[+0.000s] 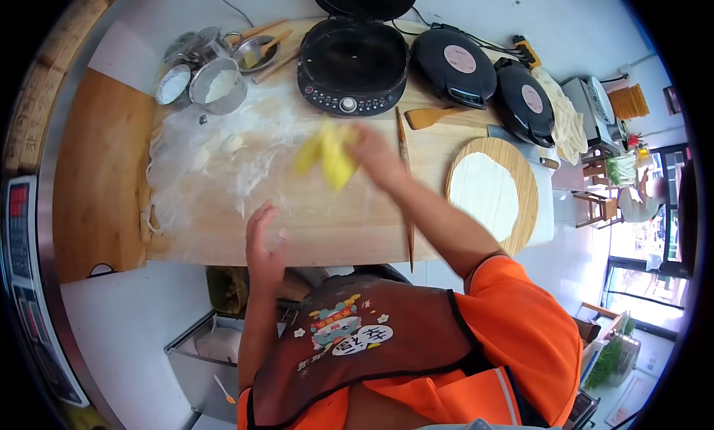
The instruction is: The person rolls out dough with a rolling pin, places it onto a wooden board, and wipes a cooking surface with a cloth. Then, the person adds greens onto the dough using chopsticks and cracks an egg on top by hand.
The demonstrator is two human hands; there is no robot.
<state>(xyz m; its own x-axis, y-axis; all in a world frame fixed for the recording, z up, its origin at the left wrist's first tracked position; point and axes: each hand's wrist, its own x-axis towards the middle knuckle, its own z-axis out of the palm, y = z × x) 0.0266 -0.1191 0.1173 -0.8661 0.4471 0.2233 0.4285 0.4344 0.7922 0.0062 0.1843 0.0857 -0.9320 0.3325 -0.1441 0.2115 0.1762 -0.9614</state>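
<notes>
My right hand [370,153] grips a yellow cloth [327,156], blurred by motion, over the middle of the wooden work surface [320,222]. Near the front edge is my left hand [263,235], its fingers apart and nothing in it. Flour and small pale lumps [233,143] lie on the board to the left. A long thin wooden rod [406,199] stands out just right of my right hand. Beyond the cloth sits an open black electric pan [352,62].
Two closed black pans [454,65] and a wooden spatula [433,117] are at the back right. A round board [529,184] bears flat white dough [483,196]. Bowls of flour [219,86] stand back left. Far right, a person [641,204] is seated.
</notes>
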